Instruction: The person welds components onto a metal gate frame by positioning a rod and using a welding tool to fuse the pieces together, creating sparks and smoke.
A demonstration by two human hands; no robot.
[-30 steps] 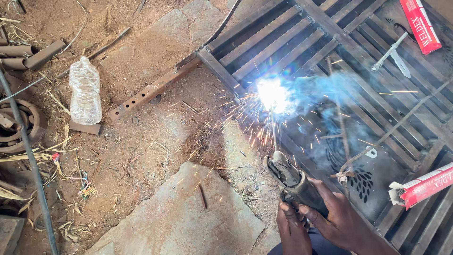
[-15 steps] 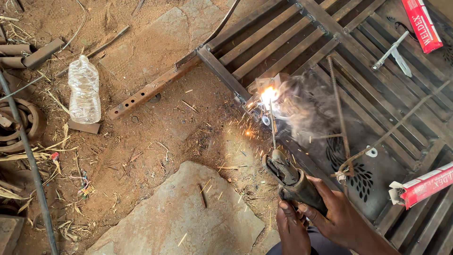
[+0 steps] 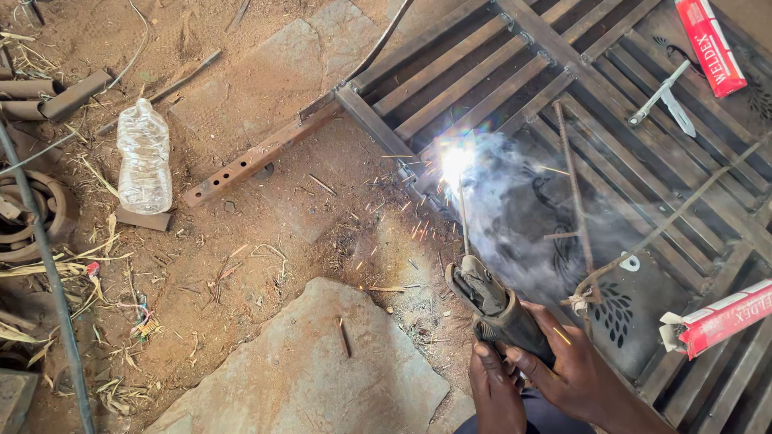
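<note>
Arc (image 3: 455,157) bright again, stronger than half a second ago, yet smaller than the big blue-white flare one second ago. Smoke (image 3: 523,201) now grey-white and spread to the right over the metal grille (image 3: 515,72), in place of the earlier blue haze. Sparks (image 3: 402,217) fewer, scattered on the ground. Electrode holder (image 3: 490,301) and rod (image 3: 463,221) shifted slightly. Whole view moved a little.

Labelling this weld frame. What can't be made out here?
Head view, the only one:
- Weld spot: glare washes out the rod tip and the joint.
- Metal frame beside it: smoke veils the bars and plate.
- Left hand and right hand: cut off by the bottom edge; fingers wrap the electrode holder, hiding its handle.
- Red box: runs off the right edge.
</note>
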